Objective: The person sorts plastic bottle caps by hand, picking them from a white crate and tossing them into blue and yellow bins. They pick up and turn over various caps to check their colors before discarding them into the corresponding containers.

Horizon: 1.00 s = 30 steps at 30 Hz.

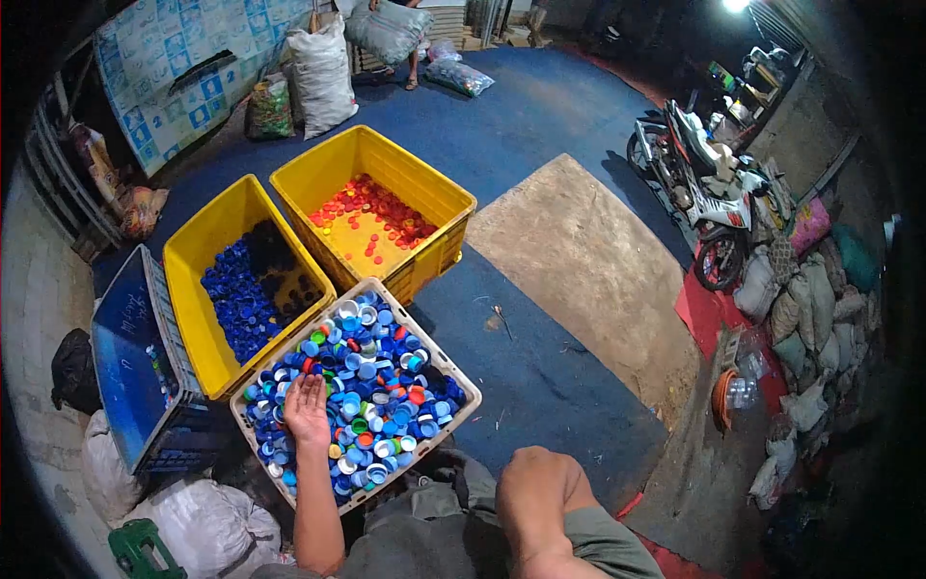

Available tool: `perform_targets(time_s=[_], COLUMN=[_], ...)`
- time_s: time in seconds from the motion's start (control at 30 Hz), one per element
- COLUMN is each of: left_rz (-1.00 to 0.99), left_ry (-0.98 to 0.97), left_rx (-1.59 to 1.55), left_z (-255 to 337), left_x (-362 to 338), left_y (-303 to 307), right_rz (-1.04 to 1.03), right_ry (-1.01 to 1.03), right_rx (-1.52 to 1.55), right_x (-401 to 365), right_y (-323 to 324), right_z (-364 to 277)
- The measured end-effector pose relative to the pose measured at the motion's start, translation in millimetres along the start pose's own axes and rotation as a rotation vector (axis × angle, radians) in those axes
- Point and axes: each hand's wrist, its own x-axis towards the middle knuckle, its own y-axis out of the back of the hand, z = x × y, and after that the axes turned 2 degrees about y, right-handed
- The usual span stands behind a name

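Note:
A pale crate (465, 410) full of mixed bottle caps (371, 386), mostly blue and white with a few red and green, stands in front of me. Over its left part is my left hand (308, 410), palm turned up and fingers apart, just above or touching the caps; no cap shows in it. My right hand (536, 482) rests by my bent knee, its fingers not distinguishable. Beyond the crate, one yellow bin (207, 207) holds blue and dark caps (241, 299). Another yellow bin (424, 174) has red and orange caps (386, 217) on its bottom.
A blue bin (130, 362) stands left, with a few small items inside. White sacks (207, 526) lie below it. A person holds a large sack (389, 31) at the back. To the right are a motorcycle (699, 183), piled sacks (810, 309) and a bare floor patch (579, 261).

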Motion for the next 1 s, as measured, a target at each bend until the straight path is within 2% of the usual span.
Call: perform_targets(time_s=[0.1,0.2,0.27,0.3,0.37,0.4,0.47,0.53,0.6,0.63,1.0], left_rz=[-0.008,-0.004,0.014,0.008,0.002,0.004,0.036,0.045,0.031,0.001,0.051], left_ry=[0.008,0.015,0.012,0.017,0.018,0.016,0.018,0.022,0.012,-0.022,-0.046], left_rx=[0.013,0.025,0.029,0.023,0.032,0.043,0.029,0.029,0.008,0.062,0.037], left_z=[-0.4,-1.2,2.0,3.6,2.8,5.1,7.9,10.2,9.9,8.9,19.2], left_x=[-2.4,-5.7,-7.8,-8.2,-7.5,-7.0,-9.0,-8.5,-7.0,-5.9,-7.8], left_y=[-5.1,-9.0,-6.2,-4.2,-1.1,1.9,0.7,0.3,1.6,2.4,1.9], right_rz=[-0.025,-0.004,0.029,0.088,0.087,0.035,0.005,0.020,-0.142,-0.096,-0.103], right_ry=[-0.140,-0.443,-0.150,0.243,0.308,-0.017,-0.265,-0.109,-0.106,-0.096,-0.344], right_rx=[-0.072,0.136,0.086,0.149,0.170,0.126,0.039,-0.071,-0.290,-0.268,-0.188], right_x=[11.1,0.8,2.7,8.2,7.8,0.3,-9.8,-15.5,-4.6,-5.1,-25.8], right_y=[-8.6,-3.4,-11.1,-18.5,-18.3,-12.5,-9.0,-7.5,-4.1,-5.4,-3.3], right_z=[-12.9,-21.9,-12.0,17.1,13.7,-20.5,-41.6,-40.3,-40.5,-40.3,-43.8])
